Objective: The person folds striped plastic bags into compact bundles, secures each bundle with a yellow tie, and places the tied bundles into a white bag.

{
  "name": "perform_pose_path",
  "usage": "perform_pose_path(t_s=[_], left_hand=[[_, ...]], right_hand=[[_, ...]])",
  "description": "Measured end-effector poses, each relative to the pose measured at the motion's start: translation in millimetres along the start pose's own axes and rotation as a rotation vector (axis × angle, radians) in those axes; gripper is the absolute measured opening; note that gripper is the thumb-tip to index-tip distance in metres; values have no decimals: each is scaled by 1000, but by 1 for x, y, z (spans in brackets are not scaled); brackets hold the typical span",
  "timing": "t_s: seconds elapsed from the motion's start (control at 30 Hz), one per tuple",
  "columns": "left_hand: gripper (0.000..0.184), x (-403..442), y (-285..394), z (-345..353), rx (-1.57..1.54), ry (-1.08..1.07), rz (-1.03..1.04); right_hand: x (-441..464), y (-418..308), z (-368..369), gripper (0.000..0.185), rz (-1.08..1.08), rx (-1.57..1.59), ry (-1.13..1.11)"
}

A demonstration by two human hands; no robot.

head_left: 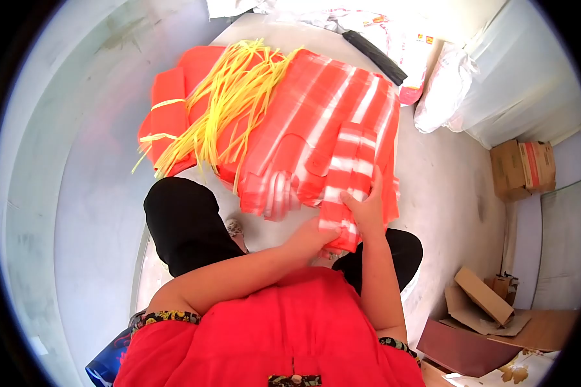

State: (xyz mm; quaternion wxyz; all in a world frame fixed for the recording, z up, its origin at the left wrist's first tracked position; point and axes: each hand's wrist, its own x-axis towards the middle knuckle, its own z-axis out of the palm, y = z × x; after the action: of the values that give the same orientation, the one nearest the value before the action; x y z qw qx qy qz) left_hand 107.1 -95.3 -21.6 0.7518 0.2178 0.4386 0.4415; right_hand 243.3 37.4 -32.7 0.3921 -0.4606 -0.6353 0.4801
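A folded bundle of red-and-white striped plastic bags (350, 169) lies slanting toward my body over the front of a larger stack. My left hand (311, 238) is closed on its near end from the left side; most of its fingers are hidden. My right hand (366, 209) wraps around its right edge, thumb on top. Beneath and beyond spreads the stack of striped plastic bags (316, 97), with rounded handle cut-outs along the near edge. To its left, loose yellow plastic ties (223, 106) lie across plain red folded bags (169, 93), with a few ties around these.
A long black object (376, 58) lies at the far right of the work surface, beside white plastic sacks (442, 93). Cardboard boxes (523, 169) stand against the right wall. An opened carton (478, 309) sits low at right. My knees flank the near edge.
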Motion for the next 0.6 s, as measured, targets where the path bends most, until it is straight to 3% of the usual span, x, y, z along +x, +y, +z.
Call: perform_pose_path(t_s=[0.13,0.4,0.47,0.57,0.6], left_hand=[[37,11,-14,-7,120,37,100],[39,-5,4,-19,276,67,194],[40,-2,6,-33,579,242,406],[38,-11,41,-70,615,413,469],[35,-27,76,-74,330,437,265]], right_hand=[[-4,-35,2,103,147,81,-35],[2,-50,9,101,36,131,15],[10,-52,8,100,82,120,30],[18,-50,2,99,165,120,45],[18,-47,1,99,175,147,48]])
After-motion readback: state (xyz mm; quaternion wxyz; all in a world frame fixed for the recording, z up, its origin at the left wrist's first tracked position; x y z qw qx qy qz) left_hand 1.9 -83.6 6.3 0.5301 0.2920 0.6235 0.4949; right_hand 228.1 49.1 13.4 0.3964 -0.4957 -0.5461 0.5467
